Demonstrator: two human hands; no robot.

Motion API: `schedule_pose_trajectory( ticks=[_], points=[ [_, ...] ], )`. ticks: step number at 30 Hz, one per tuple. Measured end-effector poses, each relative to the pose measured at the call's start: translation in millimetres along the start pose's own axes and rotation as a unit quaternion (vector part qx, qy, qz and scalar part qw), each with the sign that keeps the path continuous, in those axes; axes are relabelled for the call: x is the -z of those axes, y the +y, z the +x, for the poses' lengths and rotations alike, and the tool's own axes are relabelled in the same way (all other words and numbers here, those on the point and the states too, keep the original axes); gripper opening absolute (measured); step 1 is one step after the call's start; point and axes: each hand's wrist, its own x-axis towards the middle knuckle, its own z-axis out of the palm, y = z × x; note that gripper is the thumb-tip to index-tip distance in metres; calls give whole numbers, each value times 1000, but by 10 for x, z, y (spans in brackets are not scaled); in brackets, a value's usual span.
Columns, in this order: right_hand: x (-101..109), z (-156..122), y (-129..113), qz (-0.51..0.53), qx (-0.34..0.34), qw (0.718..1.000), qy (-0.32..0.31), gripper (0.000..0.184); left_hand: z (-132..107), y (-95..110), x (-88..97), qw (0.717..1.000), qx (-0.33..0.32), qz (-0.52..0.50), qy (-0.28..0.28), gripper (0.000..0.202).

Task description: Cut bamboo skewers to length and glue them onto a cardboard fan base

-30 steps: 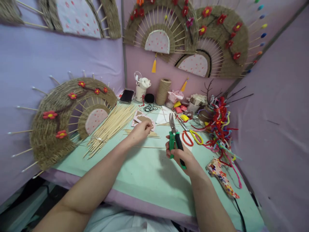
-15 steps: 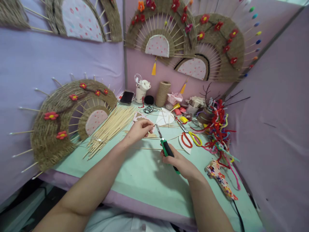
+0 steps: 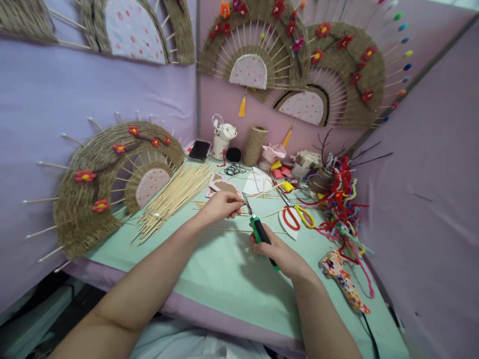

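Observation:
My left hand (image 3: 225, 205) is closed in a pinch at the middle of the table, on a thin bamboo stick (image 3: 266, 192) that sticks out to the right. In my right hand (image 3: 275, 249) are long-nose pliers (image 3: 261, 230) with green and black handles. Their metal jaws meet the stick right beside my left fingertips. Under and behind the left hand lie a cardboard piece with pink-spotted trim (image 3: 224, 184) and a few short sticks. To the left spreads a large bundle of bamboo sticks (image 3: 174, 199).
Scissors with red and yellow handles (image 3: 305, 216) lie right of the pliers. Further right are a flower-patterned glue gun (image 3: 345, 281) with a cord and a heap of pipe cleaners (image 3: 342, 199). A twine spool (image 3: 255, 145) stands behind. A twine-woven fan (image 3: 88, 214) leans at left.
The stick in my left hand has swung from pointing steeply away to lying flatter toward the right. The pliers stay at my fingertips. The whole view has shifted slightly.

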Motion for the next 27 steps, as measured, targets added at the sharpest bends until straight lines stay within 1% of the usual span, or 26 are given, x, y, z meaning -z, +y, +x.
schedule_pose_trajectory(
  ticks=[3,7,12,20,23,27],
  points=[
    [-1,1,5,0,-5,1000,-1,24,-12,18,6,1000,-2,18,-1,22],
    [-5,4,15,1,-11,1000,-7,26,-22,23,13,999,2,31,8,18],
    [-22,-5,-3,4,-14,1000,-2,28,-28,17,25,1000,-5,31,3,17],
    [-16,-3,41,-17,-16,1000,1,32,6,-59,37,999,-18,50,3,20],
    [-11,0,51,-26,-22,999,-3,30,22,-86,41,998,-21,63,0,22],
    [-9,6,53,-24,-13,999,-17,26,22,-95,44,997,-23,69,0,22]
  ],
)
